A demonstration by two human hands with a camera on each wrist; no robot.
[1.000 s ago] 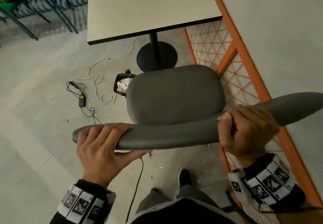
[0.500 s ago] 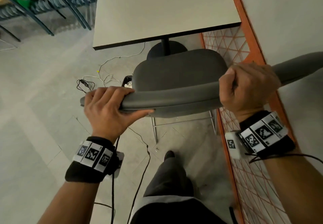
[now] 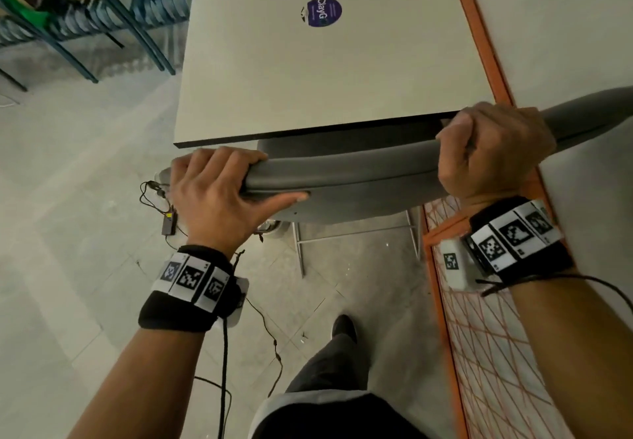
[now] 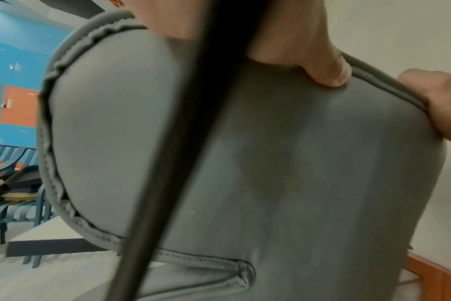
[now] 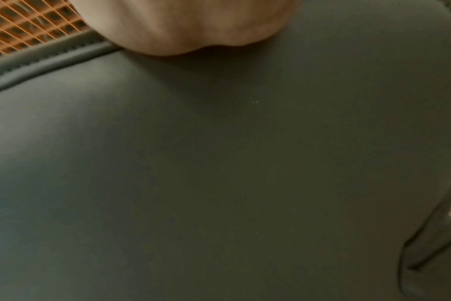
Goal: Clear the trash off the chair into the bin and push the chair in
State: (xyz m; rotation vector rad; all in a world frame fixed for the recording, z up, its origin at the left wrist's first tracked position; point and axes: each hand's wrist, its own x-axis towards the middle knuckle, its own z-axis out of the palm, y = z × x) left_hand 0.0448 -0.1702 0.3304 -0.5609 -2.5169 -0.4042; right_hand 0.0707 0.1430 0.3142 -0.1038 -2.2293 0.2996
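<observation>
1. Two hands are wrapped over the chair's [image 3: 359, 171] top edge: the left hand [image 3: 219, 195] at frame centre-left, the right hand [image 3: 493, 150] at centre-right.
2. Its seat is mostly hidden under the table [image 3: 325, 72].
3. No bin can be made out.

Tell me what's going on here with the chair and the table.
A person stands behind a grey chair and grips the top of its backrest with both hands: the left hand near the left end, the right hand toward the right end. The seat is mostly tucked under the white table, with only a strip of it showing below the table edge. No trash shows on that strip. The bin is out of view. Cables lie on the floor to the left.
</observation>
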